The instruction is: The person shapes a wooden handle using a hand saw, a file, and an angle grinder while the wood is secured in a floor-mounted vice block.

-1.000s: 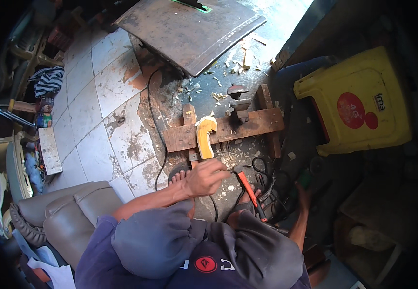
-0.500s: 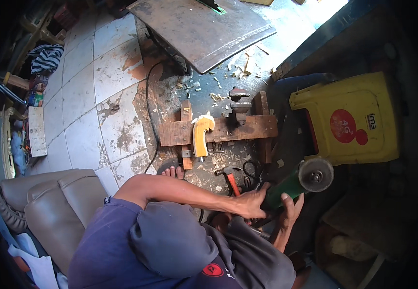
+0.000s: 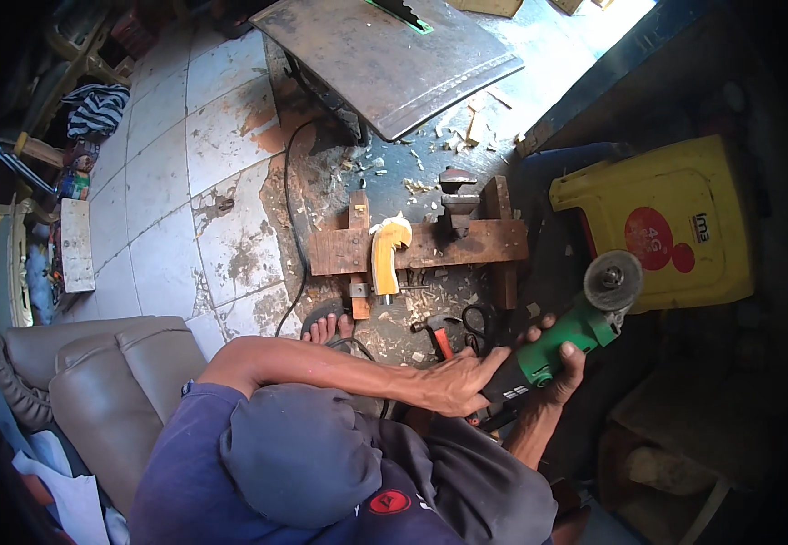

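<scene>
A green and black angle grinder (image 3: 553,354) with a grey round disc (image 3: 613,281) is held in front of me, right of the middle. My right hand (image 3: 558,377) is closed round its green body, thumb on the near side and fingertips showing over the far side. My left hand (image 3: 456,381) grips the black rear end, its fingers stretched along the casing. The disc points up and away to the right, touching nothing. A curved yellow wooden piece (image 3: 385,259) with a metal tip rests against a wooden floor frame (image 3: 332,252), apart from both hands.
A small bench vise (image 3: 458,204) is on the frame. A hammer (image 3: 442,341) lies beside black-handled scissors (image 3: 474,320) amid wood chips. A yellow plastic stool (image 3: 712,200) lies at the right. Beyond is a metal-topped table (image 3: 385,64); a black cord (image 3: 294,227) crosses the floor.
The grinder has tilted and risen up to the right, so its green body shows more. My left hand has shifted slightly left along the rear end. The wooden piece stays on the frame.
</scene>
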Action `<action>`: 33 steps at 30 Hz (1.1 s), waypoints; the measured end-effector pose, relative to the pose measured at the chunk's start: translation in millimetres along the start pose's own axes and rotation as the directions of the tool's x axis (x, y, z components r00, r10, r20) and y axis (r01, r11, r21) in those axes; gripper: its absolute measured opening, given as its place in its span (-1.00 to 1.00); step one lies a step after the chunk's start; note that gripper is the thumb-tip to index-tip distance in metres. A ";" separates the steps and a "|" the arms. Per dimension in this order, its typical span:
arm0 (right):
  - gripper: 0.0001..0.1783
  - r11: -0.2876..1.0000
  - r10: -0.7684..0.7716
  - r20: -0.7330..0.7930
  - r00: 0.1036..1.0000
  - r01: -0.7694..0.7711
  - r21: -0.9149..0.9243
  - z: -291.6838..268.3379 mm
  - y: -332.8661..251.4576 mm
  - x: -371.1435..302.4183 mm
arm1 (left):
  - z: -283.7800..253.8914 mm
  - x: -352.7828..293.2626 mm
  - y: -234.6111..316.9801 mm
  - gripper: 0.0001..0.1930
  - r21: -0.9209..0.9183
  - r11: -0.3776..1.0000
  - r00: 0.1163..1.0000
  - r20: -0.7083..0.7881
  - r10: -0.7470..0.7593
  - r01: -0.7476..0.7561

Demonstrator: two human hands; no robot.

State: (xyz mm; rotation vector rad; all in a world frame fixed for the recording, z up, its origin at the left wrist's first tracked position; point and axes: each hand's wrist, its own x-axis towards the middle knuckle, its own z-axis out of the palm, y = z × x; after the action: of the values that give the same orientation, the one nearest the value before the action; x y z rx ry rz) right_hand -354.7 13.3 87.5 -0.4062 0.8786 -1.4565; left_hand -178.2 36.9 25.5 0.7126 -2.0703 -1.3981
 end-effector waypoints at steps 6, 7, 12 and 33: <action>-0.38 0.886 -0.023 0.013 1.000 0.027 -0.463 7.4 8.9 2.9 | -19.0 -4.4 -18.8 -0.21 -0.419 0.851 0.925 0.335 -0.179 0.316; -0.39 0.856 0.051 0.018 0.999 -0.034 -0.516 5.0 7.2 1.6 | -37.0 -11.9 -34.7 -0.27 -0.116 0.993 0.958 0.280 0.061 -0.029; -0.41 0.760 0.240 -0.050 0.969 -0.220 -0.611 -22.0 34.9 5.8 | -93.0 -68.3 -76.4 -0.54 0.103 0.792 0.495 -0.826 -0.268 0.601; -0.35 0.376 0.496 -0.039 0.867 -0.255 -0.891 7.6 101.2 19.9 | -126.2 -75.2 -79.8 -0.13 -0.447 0.713 0.534 -0.472 -0.701 0.540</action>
State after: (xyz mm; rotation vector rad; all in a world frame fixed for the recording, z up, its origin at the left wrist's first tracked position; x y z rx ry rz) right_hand -282.4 4.4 14.0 -1.0559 1.3910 -0.3675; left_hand -27.6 -20.0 -19.6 1.6706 -1.0988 -1.4539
